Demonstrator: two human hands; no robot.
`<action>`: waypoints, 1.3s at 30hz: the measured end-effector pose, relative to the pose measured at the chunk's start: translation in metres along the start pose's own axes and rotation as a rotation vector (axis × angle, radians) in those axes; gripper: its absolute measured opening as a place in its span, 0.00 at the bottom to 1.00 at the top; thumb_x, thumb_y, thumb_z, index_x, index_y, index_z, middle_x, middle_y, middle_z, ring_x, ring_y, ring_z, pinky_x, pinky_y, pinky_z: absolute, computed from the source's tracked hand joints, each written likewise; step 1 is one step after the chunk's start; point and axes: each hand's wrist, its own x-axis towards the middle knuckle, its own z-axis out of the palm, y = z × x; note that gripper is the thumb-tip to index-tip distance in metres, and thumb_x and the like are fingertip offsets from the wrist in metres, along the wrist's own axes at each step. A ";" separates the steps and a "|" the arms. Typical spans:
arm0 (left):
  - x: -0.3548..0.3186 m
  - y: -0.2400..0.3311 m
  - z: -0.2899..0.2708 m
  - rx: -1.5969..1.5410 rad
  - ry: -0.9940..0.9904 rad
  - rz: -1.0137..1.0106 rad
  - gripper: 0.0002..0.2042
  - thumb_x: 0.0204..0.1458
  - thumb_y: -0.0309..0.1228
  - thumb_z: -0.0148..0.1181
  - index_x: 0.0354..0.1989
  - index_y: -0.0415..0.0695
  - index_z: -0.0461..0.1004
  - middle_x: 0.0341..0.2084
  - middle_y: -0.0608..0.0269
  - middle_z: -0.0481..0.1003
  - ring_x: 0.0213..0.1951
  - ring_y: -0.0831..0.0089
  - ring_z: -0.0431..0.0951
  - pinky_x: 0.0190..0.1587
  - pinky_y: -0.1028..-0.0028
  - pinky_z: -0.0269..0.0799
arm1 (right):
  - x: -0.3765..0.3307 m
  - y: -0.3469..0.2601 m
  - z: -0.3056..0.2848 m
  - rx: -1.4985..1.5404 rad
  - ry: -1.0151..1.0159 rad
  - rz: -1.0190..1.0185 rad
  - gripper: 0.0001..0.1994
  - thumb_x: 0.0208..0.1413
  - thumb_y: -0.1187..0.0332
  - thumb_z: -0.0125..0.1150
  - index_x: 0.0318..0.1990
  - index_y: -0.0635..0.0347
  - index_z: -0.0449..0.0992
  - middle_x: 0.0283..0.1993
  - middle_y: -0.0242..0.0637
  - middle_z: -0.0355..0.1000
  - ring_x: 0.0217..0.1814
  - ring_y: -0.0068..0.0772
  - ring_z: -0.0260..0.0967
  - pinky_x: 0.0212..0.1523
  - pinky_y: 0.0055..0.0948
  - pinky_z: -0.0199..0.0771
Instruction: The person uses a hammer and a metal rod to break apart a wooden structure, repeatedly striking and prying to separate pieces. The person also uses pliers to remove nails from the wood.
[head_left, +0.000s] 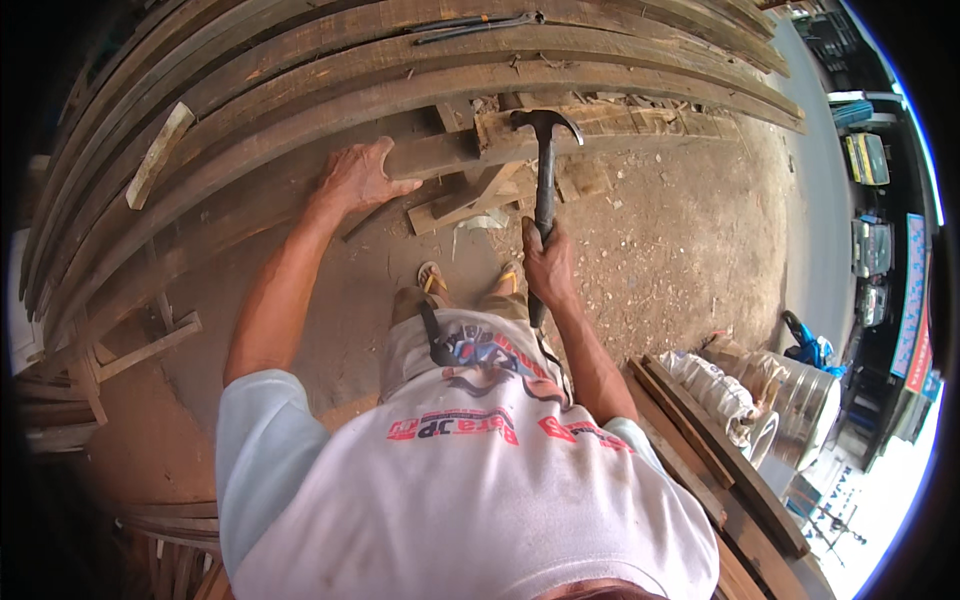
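My right hand [551, 262] is closed around the dark handle of a claw hammer [545, 185]. The hammer's head lies over a rough, pale timber piece [630, 122], with the curved claw pointing right; whether it touches the wood I cannot tell. My left hand [358, 178] grips a long wooden beam [435, 155] left of that timber, thumb on the near side and the fingers partly hidden beyond it. Short wood offcuts [470, 195] sit beneath the beam, in front of my sandalled feet.
Several long planks [330, 85] lie side by side across the far side. Long-handled pincers [480, 26] rest on them, and a short batten [160, 155] lies across them at left. White sacks [715, 395] and boards [715, 450] are at lower right. Vehicles [868, 160] stand along the road.
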 end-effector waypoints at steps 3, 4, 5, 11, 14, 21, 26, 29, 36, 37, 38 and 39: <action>0.005 -0.021 -0.001 -0.072 -0.025 -0.012 0.48 0.42 0.62 0.71 0.65 0.36 0.71 0.54 0.36 0.79 0.58 0.44 0.79 0.62 0.50 0.73 | -0.036 -0.031 -0.023 0.262 -0.088 0.190 0.20 0.67 0.50 0.62 0.37 0.59 0.69 0.21 0.26 0.63 0.23 0.18 0.59 0.23 0.28 0.59; 0.019 -0.017 -0.014 -0.120 -0.016 0.006 0.48 0.42 0.61 0.71 0.65 0.35 0.70 0.54 0.36 0.78 0.59 0.44 0.78 0.62 0.50 0.73 | -0.031 -0.033 -0.028 0.268 -0.061 0.144 0.20 0.67 0.50 0.62 0.37 0.58 0.69 0.21 0.24 0.63 0.23 0.17 0.59 0.23 0.27 0.59; 0.013 -0.012 -0.018 -0.141 -0.085 -0.040 0.49 0.40 0.59 0.75 0.66 0.35 0.70 0.56 0.35 0.77 0.61 0.44 0.77 0.64 0.50 0.71 | -0.026 -0.035 -0.033 0.273 -0.033 0.099 0.20 0.67 0.50 0.63 0.37 0.57 0.69 0.22 0.23 0.63 0.23 0.16 0.58 0.23 0.26 0.59; 0.010 0.002 -0.034 -0.074 0.043 -0.129 0.46 0.40 0.53 0.77 0.67 0.40 0.70 0.60 0.40 0.75 0.63 0.46 0.75 0.64 0.52 0.72 | -0.066 0.008 -0.065 0.247 0.034 0.201 0.20 0.65 0.50 0.66 0.41 0.61 0.73 0.25 0.25 0.64 0.25 0.19 0.61 0.25 0.27 0.62; 0.014 0.004 -0.045 -0.043 0.176 -0.119 0.38 0.43 0.50 0.77 0.62 0.43 0.73 0.57 0.45 0.77 0.60 0.47 0.77 0.61 0.51 0.72 | -0.084 0.051 -0.066 0.206 0.060 0.223 0.23 0.63 0.46 0.66 0.41 0.59 0.73 0.22 0.24 0.64 0.21 0.19 0.62 0.21 0.26 0.62; 0.000 -0.004 -0.007 0.161 0.489 0.053 0.33 0.41 0.41 0.81 0.57 0.44 0.74 0.49 0.54 0.78 0.54 0.52 0.77 0.58 0.52 0.68 | -0.097 0.067 -0.075 0.159 0.085 0.258 0.24 0.64 0.45 0.66 0.40 0.61 0.71 0.21 0.26 0.65 0.20 0.19 0.62 0.20 0.25 0.63; 0.013 -0.020 -0.010 0.193 0.185 0.079 0.35 0.48 0.39 0.77 0.63 0.43 0.69 0.51 0.48 0.76 0.57 0.52 0.74 0.59 0.52 0.68 | -0.088 0.046 -0.081 0.151 0.043 0.326 0.21 0.66 0.53 0.64 0.46 0.66 0.73 0.28 0.28 0.65 0.29 0.20 0.60 0.28 0.28 0.62; 0.015 -0.013 -0.015 0.040 0.041 -0.029 0.31 0.52 0.38 0.73 0.64 0.42 0.69 0.52 0.48 0.75 0.57 0.50 0.75 0.58 0.53 0.69 | -0.074 0.029 -0.088 0.282 0.044 0.220 0.23 0.66 0.54 0.64 0.54 0.67 0.72 0.28 0.29 0.69 0.25 0.19 0.63 0.25 0.25 0.63; -0.025 0.003 0.018 0.178 0.440 0.100 0.35 0.45 0.27 0.75 0.64 0.46 0.68 0.52 0.50 0.74 0.55 0.52 0.75 0.56 0.54 0.67 | -0.046 -0.048 -0.108 0.727 -0.052 -0.022 0.24 0.65 0.64 0.62 0.64 0.67 0.70 0.39 0.41 0.77 0.34 0.27 0.75 0.33 0.25 0.75; -0.034 0.015 0.025 0.204 0.506 0.073 0.38 0.41 0.23 0.76 0.65 0.50 0.68 0.53 0.52 0.72 0.56 0.54 0.74 0.59 0.53 0.65 | -0.041 -0.052 -0.113 0.790 -0.081 -0.038 0.23 0.65 0.65 0.62 0.63 0.67 0.71 0.41 0.43 0.78 0.36 0.29 0.77 0.34 0.26 0.78; -0.043 0.024 0.031 0.208 0.525 0.048 0.38 0.41 0.23 0.75 0.65 0.52 0.68 0.53 0.53 0.72 0.56 0.54 0.73 0.59 0.52 0.63 | -0.037 -0.055 -0.119 0.812 -0.105 -0.044 0.23 0.65 0.64 0.61 0.63 0.68 0.71 0.42 0.45 0.78 0.37 0.31 0.78 0.35 0.27 0.79; -0.052 0.033 0.038 0.210 0.542 0.022 0.38 0.41 0.23 0.75 0.66 0.53 0.68 0.53 0.54 0.71 0.56 0.54 0.73 0.60 0.52 0.62 | -0.034 -0.058 -0.128 0.832 -0.130 -0.048 0.23 0.65 0.63 0.60 0.62 0.69 0.72 0.43 0.48 0.78 0.39 0.33 0.80 0.36 0.28 0.80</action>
